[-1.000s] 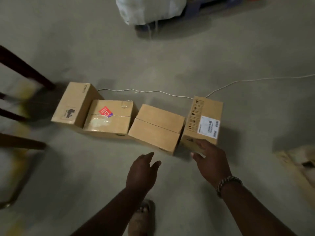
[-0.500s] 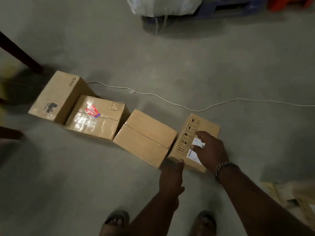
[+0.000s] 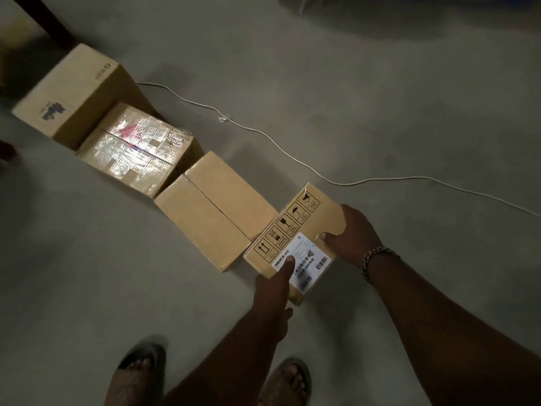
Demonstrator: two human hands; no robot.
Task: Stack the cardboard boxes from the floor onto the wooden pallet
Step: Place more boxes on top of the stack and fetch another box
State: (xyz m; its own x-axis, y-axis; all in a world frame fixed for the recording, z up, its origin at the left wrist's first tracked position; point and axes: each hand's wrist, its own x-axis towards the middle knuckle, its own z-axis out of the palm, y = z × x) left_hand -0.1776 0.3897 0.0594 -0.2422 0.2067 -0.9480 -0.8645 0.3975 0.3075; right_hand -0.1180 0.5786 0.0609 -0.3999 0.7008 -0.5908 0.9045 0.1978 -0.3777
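Several cardboard boxes lie in a diagonal row on the concrete floor. The nearest one, a labelled box [image 3: 301,227] with handling symbols and a white shipping label, is held between both hands. My left hand [image 3: 273,288] grips its near edge, thumb pressed on the label. My right hand [image 3: 352,232] clasps its right side, thumb on top. To its left sit a plain box [image 3: 210,209], a tape-wrapped box [image 3: 137,150] and a larger box [image 3: 70,92]. No pallet is in view.
A white cable [image 3: 292,148] snakes across the floor behind the boxes. A dark furniture leg [image 3: 49,22] stands at the top left. My two sandalled feet [image 3: 140,373] are at the bottom edge, just short of the labelled box.
The view has moved closer and over the boxes. My left hand has come up from the floor side onto the labelled box's near edge; my right hand slid from its top to its right side.
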